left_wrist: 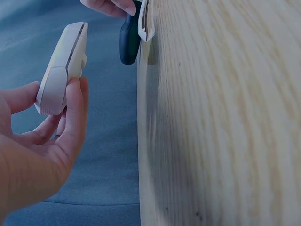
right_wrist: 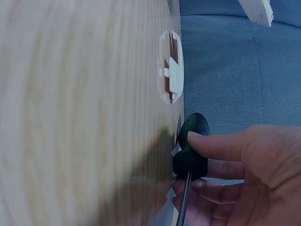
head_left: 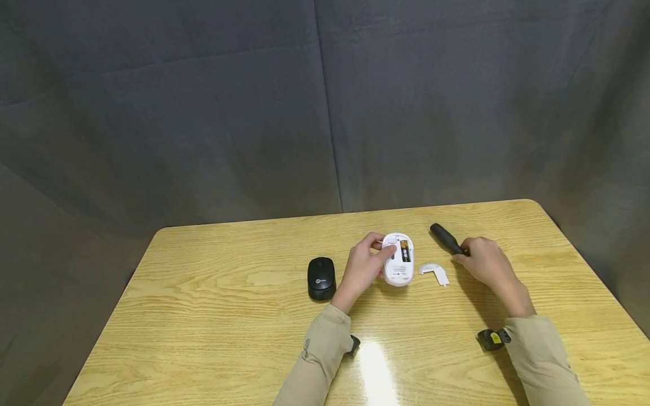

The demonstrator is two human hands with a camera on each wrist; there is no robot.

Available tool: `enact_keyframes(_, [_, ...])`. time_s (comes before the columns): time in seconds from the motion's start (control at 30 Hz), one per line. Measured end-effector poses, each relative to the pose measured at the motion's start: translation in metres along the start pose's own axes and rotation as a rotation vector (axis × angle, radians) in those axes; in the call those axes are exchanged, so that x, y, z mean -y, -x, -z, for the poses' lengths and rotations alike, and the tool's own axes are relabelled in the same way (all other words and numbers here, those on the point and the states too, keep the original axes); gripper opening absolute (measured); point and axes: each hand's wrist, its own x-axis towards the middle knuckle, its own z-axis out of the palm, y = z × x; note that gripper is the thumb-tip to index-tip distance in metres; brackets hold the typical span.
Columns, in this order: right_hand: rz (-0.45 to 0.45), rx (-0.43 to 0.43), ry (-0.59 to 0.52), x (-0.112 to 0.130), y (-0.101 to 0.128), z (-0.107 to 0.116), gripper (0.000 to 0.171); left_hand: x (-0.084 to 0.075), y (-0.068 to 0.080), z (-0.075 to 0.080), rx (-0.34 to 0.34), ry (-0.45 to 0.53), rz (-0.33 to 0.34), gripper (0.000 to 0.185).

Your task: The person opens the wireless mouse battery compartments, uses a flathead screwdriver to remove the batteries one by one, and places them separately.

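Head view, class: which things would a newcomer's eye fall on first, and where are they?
The white mouse, held underside up in the left hand at mid-table, its battery exposed. Its cover lies just right of it; the right hand grips a screwdriver. A black mouse sits left.

Glossy wood-grain table [head_left: 213, 316]; white plastic mouse [head_left: 398, 259]; matt grey cloth backdrop [head_left: 203, 113].

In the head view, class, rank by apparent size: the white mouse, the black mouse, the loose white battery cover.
1. White upturned plastic mouse, though lifted nearer the camera.
2. Black oval mouse, nearly alike; order unsure.
3. Curved white plastic battery cover, clearly smallest.
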Motion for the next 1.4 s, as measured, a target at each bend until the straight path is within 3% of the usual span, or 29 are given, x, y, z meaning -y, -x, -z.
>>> enact_keyframes(0.33, [-0.054, 0.068, 0.005, 0.0, 0.002, 0.003, 0.027, -0.001, 0.0, 0.0, 0.003, 0.001, 0.006, 0.031])
enact_keyframes(0.87, [-0.083, 0.04, -0.001, -0.004, 0.003, 0.005, 0.041, 0.001, -0.001, -0.002, 0.003, 0.014, 0.019, 0.032])
enact_keyframes(1.17, [-0.054, -0.117, -0.16, -0.006, 0.001, 0.008, 0.036, 0.001, -0.001, -0.002, 0.003, 0.011, 0.024, 0.031])
enact_keyframes(1.4, [-0.134, -0.221, -0.396, 0.003, 0.003, 0.015, 0.037, 0.003, -0.001, -0.003, 0.002, 0.011, 0.025, 0.03])
